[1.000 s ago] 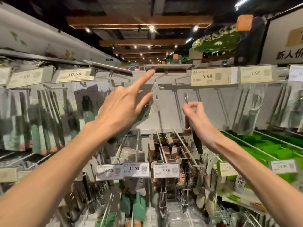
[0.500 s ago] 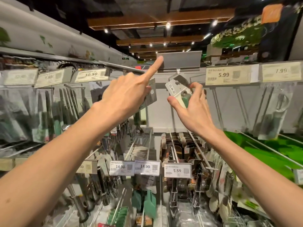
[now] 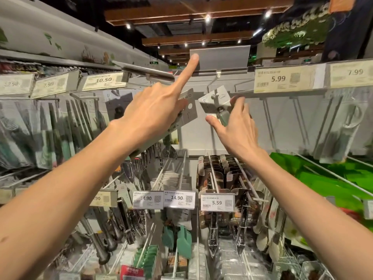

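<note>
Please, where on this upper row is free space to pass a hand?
Bare back panel shows below the 5.99 tag, between the right hand holding its carded tool and the hanging packet. Left of the left hand and its card, under the 10.50 tag, pegs are crowded.

The 5.99 price tag (image 3: 282, 79) sits on a grey rail in a shop's peg-hook aisle. Just right of it hangs a 7.99 tag (image 3: 352, 74). Far to its left, a 10.50 tag (image 3: 103, 80) fronts a metal shelf edge under a white bulkhead (image 3: 50, 33) with faint green drawings. Directly below it, a pale back panel (image 3: 282, 126) carries thin wire hooks. Lower left of it, a 5.59 tag (image 3: 217, 203) and a 14.90 tag (image 3: 148, 199) hang above rows of hanging kitchen tools. Lower right of it lie blurred bright green packs (image 3: 323, 178). Above it, wooden beams (image 3: 197, 39) cross a dark ceiling dotted with small spotlights (image 3: 207, 17), and leafy greenery (image 3: 292, 37) sits above.
</note>
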Tool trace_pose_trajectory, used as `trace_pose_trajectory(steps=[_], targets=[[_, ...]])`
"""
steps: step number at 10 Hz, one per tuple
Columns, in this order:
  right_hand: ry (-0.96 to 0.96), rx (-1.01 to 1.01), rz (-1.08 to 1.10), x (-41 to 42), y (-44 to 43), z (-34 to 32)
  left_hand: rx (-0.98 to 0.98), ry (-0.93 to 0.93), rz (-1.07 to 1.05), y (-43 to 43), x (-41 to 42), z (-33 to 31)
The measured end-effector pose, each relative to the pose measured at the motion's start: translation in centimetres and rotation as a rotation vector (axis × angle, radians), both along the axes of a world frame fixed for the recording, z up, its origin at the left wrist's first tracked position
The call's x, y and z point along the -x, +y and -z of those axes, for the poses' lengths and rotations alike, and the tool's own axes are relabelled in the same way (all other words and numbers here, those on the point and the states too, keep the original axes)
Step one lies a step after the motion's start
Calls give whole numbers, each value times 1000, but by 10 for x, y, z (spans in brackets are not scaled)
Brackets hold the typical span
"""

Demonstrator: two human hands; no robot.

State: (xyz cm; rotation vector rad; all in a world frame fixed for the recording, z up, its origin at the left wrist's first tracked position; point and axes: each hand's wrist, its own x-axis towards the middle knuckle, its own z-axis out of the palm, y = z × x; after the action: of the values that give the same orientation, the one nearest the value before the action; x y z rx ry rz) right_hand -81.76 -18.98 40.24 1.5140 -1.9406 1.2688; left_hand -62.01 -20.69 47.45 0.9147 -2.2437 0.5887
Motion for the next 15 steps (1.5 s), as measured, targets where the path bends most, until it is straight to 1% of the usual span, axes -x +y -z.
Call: trace_pose_trajectory(steps=[1,2,3,5,6,7,8,9,10,11,12,13,14,15], targets=[[-86,-76,-147,11,-17,4,16,-11,-18,-4,-1,2],[-214,-95,-262,17,-27,0,21,-14,-29,-2,0,3],[-305,-110,-299,17,-35,-3,6,5,-30,0,4,6],[-355,-144,-316,23,-45,2,-17,41,6,-1,9,10],[-166,-129,-190,24,-41,18,-23,67,52,-9,10,11],[-35,-41,-180,15,-21,35,-95,141,163,-17,12,14],[-289,-92,-512,-7,15,48,-182,255,339,-15,16,19],[-612,-54,-775,-24,37,52,-219,384,456,-11,26,24],[-749,-6,-835,-32,40,46,-231,488,528,-11,41,33],[-769,56,-861,-35,39,39,-271,578,574,-11,50,41],[-728,84,-840,-34,41,39,-305,624,578,-11,53,49],[-678,101,-805,-35,47,42,-336,631,608,-10,55,50],[-613,140,-787,-29,52,38,-306,627,614,-9,56,46],[-587,151,-778,-21,54,34,-285,619,588,-11,58,43]])
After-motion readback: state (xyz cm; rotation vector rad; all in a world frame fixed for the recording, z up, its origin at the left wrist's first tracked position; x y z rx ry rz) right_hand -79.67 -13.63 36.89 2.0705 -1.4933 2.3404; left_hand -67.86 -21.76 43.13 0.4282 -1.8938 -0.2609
